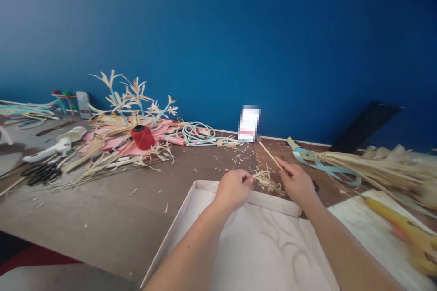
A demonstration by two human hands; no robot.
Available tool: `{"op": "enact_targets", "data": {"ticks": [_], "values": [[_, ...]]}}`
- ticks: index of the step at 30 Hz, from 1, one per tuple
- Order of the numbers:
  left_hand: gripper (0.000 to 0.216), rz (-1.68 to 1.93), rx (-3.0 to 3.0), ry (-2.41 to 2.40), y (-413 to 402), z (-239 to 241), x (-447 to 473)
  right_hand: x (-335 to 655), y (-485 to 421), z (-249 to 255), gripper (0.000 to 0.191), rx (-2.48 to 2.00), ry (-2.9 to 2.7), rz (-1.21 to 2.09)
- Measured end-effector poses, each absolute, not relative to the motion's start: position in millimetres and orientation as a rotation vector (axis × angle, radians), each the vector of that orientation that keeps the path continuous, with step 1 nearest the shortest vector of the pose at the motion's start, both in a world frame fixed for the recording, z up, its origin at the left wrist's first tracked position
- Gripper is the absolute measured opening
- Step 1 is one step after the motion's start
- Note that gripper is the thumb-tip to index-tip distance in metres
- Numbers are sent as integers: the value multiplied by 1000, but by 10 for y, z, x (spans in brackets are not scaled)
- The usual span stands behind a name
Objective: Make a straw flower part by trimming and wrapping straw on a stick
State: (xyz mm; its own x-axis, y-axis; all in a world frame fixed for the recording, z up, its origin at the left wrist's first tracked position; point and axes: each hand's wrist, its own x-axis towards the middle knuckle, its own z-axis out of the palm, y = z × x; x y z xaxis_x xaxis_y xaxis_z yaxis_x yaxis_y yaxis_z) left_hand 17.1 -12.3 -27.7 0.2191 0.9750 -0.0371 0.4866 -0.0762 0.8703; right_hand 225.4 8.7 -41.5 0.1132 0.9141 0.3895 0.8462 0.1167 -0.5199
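Fingers of the right hand pinch one stick, slanting past one heap of shavings; the left hand curls narrow at the heap's edge, its hold impossible to tell. A careless sweep could scatter shavings into the box; hard squeezing might snap the stick. Outward: one box, one screen, one glue gun, one spool; shavings, too many to count.
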Motion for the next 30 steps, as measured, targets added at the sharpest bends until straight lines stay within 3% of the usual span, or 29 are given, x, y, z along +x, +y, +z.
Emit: {"op": "enact_targets", "data": {"ticks": [10, 18, 25, 30], "values": [[21, 550, 1792, 1363, -165, -189, 82, 2281, 112, -459, 45, -1782, -1751, -1], [15, 126, 1717, 1137, -209, -105, -44, 2285, 82, -406, 39, -1711, -1646, -77], [3, 142, 1880, 1280, -175, -93, -105, 2384, 120, -408, 36, -1717, -1488, -96], [11, 168, 1860, 1308, -164, -112, -60, 2332, 116, -476, 34, -1674, -1515, -31]]}}
